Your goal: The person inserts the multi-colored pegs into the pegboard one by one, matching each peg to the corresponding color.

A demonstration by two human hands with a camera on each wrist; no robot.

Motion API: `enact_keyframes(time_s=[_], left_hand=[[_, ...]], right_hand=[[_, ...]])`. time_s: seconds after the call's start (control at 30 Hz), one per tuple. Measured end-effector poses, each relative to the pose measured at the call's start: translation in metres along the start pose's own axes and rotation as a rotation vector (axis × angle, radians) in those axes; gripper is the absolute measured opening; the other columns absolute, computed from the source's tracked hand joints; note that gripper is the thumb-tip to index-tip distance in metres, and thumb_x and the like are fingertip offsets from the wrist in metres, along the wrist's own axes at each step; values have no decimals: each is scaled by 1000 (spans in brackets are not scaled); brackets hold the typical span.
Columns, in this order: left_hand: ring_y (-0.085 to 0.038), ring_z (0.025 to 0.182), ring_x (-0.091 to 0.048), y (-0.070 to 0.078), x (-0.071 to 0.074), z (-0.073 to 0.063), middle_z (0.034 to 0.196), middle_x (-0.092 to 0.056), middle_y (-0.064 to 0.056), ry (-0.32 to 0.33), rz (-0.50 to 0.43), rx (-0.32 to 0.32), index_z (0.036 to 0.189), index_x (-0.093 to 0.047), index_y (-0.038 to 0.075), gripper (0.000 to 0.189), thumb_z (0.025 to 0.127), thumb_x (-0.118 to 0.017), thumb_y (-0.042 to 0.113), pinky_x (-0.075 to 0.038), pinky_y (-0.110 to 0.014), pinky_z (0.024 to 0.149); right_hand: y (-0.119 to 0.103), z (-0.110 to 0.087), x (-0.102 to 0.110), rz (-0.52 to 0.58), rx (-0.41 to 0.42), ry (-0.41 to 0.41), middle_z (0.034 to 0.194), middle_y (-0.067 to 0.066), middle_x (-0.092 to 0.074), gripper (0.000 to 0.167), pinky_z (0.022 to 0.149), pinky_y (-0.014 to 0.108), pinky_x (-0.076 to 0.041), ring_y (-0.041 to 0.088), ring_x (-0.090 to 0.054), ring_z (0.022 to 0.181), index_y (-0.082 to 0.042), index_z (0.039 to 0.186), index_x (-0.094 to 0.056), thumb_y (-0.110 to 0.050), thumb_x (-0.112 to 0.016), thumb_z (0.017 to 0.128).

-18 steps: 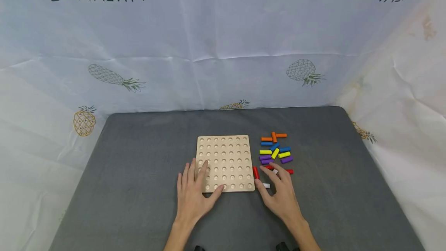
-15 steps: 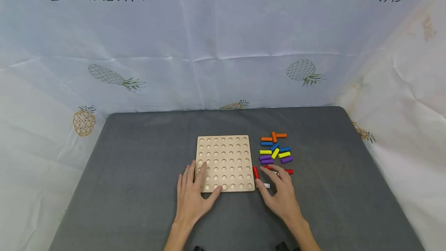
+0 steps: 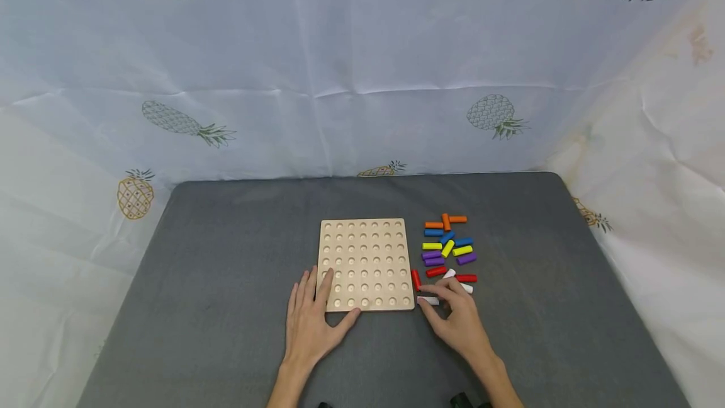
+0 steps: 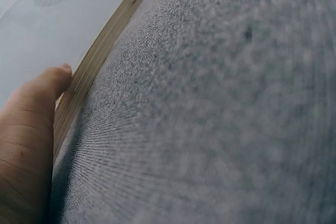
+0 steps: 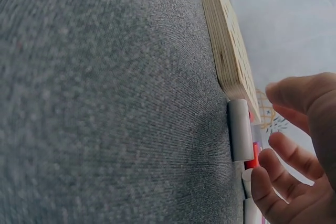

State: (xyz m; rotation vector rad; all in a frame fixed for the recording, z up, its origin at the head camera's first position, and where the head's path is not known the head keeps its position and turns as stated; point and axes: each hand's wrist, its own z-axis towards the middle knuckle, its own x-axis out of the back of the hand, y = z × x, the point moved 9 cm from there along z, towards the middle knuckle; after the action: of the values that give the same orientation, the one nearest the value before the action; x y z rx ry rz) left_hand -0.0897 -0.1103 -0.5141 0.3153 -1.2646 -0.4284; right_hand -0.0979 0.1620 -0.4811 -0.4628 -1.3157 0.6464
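Fingers of the left hand (image 3: 308, 331) lie straight over the near left corner of a square, pale wooden board with round hollows (image 3: 370, 267), seemingly steadying it on the grey cloth-covered surface (image 3: 226, 307), while the right hand (image 3: 457, 320), loosely curved with nothing between thumb and fingertips, hangs over a white cylindrical peg (image 3: 432, 301) just beside the near right corner. Orange (image 3: 445, 223), blue (image 3: 433, 233), yellow (image 3: 447, 249), purple (image 3: 467, 259) and red cylindrical pegs (image 3: 436, 272) lie right of the board, grouped by colour, probably for easy reach; every peg in view is outside the hollows.
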Motion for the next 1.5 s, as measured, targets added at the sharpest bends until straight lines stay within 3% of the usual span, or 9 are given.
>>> enact_keyframes(time_s=[0.3, 0.57, 1.0, 1.2, 1.5], left_hand=[[-42, 148, -42, 2, -1, 0, 158, -46, -21, 16, 45, -17, 152, -50, 17, 95, 76, -76, 66, -32, -60, 121], [-40, 149, -41, 1, -5, 0, 159, -46, -20, -7, 53, -10, 154, -48, 19, 93, 78, -74, 67, -30, -58, 122], [-39, 149, -42, 1, -6, -1, 157, -47, -20, -13, 56, -9, 153, -49, 19, 92, 79, -73, 68, -30, -57, 122], [-39, 149, -41, 0, -6, 0, 158, -46, -19, -23, 59, -2, 153, -49, 19, 92, 79, -72, 68, -29, -57, 123], [-39, 149, -41, -1, -4, 1, 158, -46, -20, -16, 60, 2, 154, -48, 20, 92, 79, -72, 68, -29, -57, 122]], right_hand=[[-5, 0, -4, -28, 102, -36, 90, -3, -58, 30, 65, 20, -41, 6, -46, 77, -12, 97, -81, -7, -92, 70], [0, 2, -9, -121, 62, -100, 89, -9, -53, 25, 74, 29, -46, 5, -45, 85, -12, 91, -82, -2, -90, 69], [6, 5, -15, -182, 1, -180, 92, -5, -53, 22, 76, 33, -46, 11, -44, 87, -9, 95, -83, -7, -88, 75], [5, 6, -13, -175, -7, -173, 93, -5, -56, 21, 78, 36, -51, 11, -48, 90, -12, 93, -81, -7, -89, 74], [-1, 8, -6, -138, 9, -100, 93, -5, -62, 23, 75, 33, -53, 9, -53, 88, -17, 91, -78, -9, -91, 73]])
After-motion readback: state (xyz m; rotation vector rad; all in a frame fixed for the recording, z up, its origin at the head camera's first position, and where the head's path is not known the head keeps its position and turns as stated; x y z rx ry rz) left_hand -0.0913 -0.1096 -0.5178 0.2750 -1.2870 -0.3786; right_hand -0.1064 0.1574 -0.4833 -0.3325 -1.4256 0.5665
